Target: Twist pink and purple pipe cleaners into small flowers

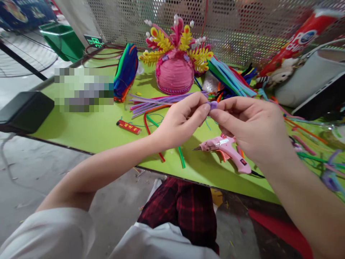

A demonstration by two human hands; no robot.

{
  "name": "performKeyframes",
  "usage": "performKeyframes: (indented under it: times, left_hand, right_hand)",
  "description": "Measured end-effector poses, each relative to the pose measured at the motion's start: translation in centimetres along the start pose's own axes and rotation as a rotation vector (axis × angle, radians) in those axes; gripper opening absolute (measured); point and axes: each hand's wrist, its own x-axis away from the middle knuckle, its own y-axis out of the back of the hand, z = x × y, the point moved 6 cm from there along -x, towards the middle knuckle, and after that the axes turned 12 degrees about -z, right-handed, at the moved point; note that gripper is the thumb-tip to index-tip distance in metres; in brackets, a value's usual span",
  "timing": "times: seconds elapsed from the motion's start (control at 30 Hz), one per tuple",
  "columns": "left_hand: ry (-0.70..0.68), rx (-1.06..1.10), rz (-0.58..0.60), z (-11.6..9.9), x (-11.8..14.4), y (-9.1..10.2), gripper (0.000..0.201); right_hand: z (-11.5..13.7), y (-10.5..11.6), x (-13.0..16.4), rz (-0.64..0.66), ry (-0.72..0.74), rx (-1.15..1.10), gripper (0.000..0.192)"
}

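My left hand [183,118] and my right hand [250,126] meet above the green table [88,126]. Both pinch a small purple pipe-cleaner piece [213,104] between thumbs and fingertips. Below my right hand a pink glue gun [226,147] lies on the table, nozzle pointing left. Behind the hands stands a pink pipe-cleaner crown [175,61] with yellow leaves and white beads. Loose purple pipe cleaners [156,101] lie in front of it.
A rainbow pipe-cleaner bundle [125,72] stands left of the crown, and teal and blue ones [229,77] lie to its right. A red lighter [128,127] lies near the front edge. A perforated metal screen [229,28] backs the table. A black box [24,109] sits at left.
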Motion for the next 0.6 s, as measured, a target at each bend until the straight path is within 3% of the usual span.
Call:
performKeyframes:
  times: [0.1, 0.2, 0.4, 0.5, 0.6]
  left_hand:
    - [0.073, 0.147, 0.02, 0.4, 0.0, -0.5, 0.029]
    - [0.027, 0.135, -0.003, 0.4, 0.0, -0.4, 0.029]
    - [-0.035, -0.132, -0.035, 0.0, 0.5, 0.2, 0.023]
    - [-0.025, -0.291, -0.011, 0.0, 0.7, 0.3, 0.023]
    - [-0.026, -0.309, -0.052, 0.0, 0.7, 0.3, 0.027]
  right_hand:
    - [0.6, -0.3, 0.4, -0.038, 0.073, 0.045, 0.011]
    - [0.4, -0.4, 0.4, -0.033, 0.017, 0.014, 0.013]
    - [-1.3, -1.2, 0.2, 0.061, -0.225, -0.106, 0.02]
    - [-1.5, -1.4, -0.2, 0.058, -0.209, -0.112, 0.022]
    - [-1.4, -1.2, -0.3, -0.01, -0.121, -0.051, 0.014]
